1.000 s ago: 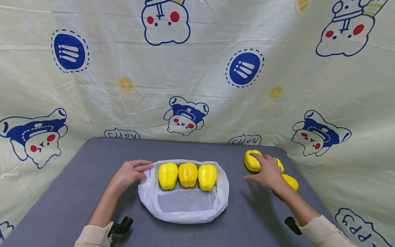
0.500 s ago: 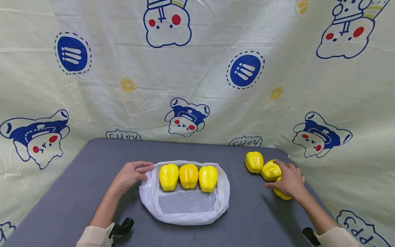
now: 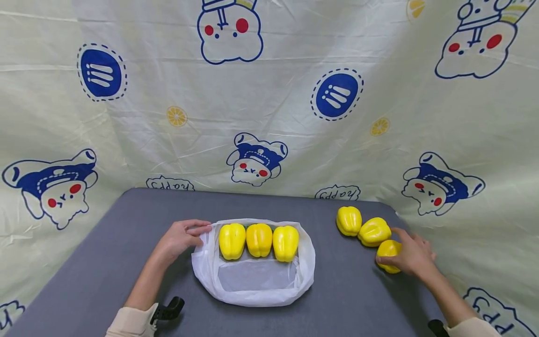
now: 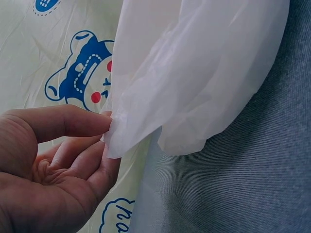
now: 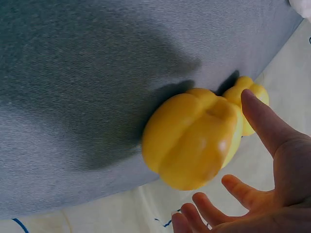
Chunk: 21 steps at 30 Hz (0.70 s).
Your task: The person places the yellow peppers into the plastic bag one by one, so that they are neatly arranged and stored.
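- Step in hand, seemingly: reaching for yellow bell pepper (image 3: 388, 249), at three o'clock from white plastic bag (image 3: 254, 298).
- Spreads right hand (image 3: 414, 256) wide around that pepper; no grip yet.
- Pinches bag's rim at ten o'clock with left hand (image 3: 178, 239).
- Lined up inside, toward twelve: three bell peppers (image 3: 258, 240).
- Likely needs next: closing thumb and fingers, avoiding neighbouring pepper (image 3: 375, 232) at eleven o'clock.

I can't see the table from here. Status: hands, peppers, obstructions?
Left hand pinching edge of white bag. Right hand spread at nearest loose pepper, contact unclear. Three peppers in bag. Possible snag: neighbouring pepper alongside.
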Each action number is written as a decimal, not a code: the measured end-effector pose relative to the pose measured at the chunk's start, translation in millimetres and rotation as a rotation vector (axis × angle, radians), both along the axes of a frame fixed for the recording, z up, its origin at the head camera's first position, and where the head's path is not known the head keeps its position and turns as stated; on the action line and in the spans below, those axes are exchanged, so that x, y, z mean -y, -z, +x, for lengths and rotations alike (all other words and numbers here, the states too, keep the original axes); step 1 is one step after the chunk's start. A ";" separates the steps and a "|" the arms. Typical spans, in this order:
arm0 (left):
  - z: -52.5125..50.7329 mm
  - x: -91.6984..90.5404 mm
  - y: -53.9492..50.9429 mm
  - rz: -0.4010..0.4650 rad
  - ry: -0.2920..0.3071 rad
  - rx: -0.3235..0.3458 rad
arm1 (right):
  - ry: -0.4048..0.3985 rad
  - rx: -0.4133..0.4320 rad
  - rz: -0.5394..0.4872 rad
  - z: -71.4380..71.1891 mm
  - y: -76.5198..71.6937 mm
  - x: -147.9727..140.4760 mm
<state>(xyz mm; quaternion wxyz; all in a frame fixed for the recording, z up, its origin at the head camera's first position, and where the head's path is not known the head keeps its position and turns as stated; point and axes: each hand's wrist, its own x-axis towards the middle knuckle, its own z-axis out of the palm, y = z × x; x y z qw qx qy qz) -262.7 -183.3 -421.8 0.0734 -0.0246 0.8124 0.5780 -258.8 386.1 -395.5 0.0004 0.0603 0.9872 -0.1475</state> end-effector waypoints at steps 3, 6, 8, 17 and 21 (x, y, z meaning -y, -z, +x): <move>0.2 -0.1 0.2 0.003 0.000 -0.002 | 0.001 0.039 0.008 0.1 1.6 -3.4; 0.1 -0.4 0.0 0.004 0.000 0.004 | 0.003 0.076 0.017 0.7 1.7 -5.4; 0.0 -0.9 -0.1 0.003 0.000 0.007 | -0.001 0.093 0.031 1.3 1.8 -7.0; -0.5 -0.5 -0.3 0.006 -0.009 0.012 | -0.045 0.091 0.052 -0.1 2.5 -12.9; -0.3 0.1 0.7 0.010 -0.007 0.012 | -0.063 0.066 0.036 -1.6 5.2 -15.5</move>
